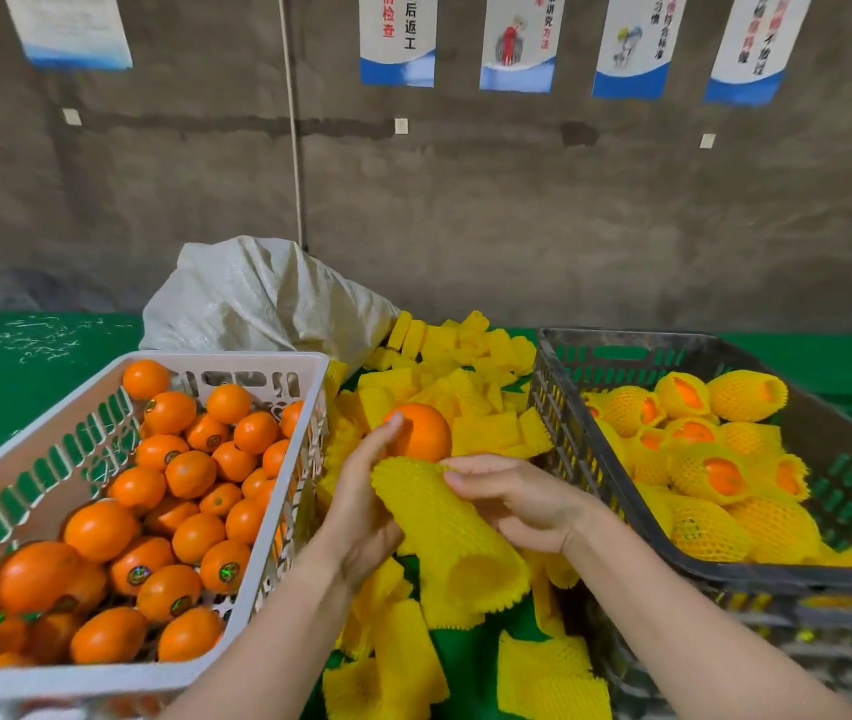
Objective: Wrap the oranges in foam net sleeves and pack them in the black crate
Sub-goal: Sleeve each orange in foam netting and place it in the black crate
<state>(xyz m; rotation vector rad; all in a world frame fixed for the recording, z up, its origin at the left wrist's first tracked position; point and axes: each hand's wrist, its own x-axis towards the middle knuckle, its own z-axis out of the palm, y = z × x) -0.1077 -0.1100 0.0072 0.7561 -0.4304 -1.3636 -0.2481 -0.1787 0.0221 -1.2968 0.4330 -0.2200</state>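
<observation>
My left hand holds a bare orange at its fingertips, above the pile of sleeves. My right hand grips a yellow foam net sleeve, which lies slanted between both hands with its open end toward me. The far end of the sleeve sits just under the orange. The black crate on the right holds several oranges wrapped in yellow sleeves.
A white crate on the left is full of bare oranges. Loose yellow sleeves cover the green table between the crates. A white woven sack lies behind them. A grey wall with posters stands beyond.
</observation>
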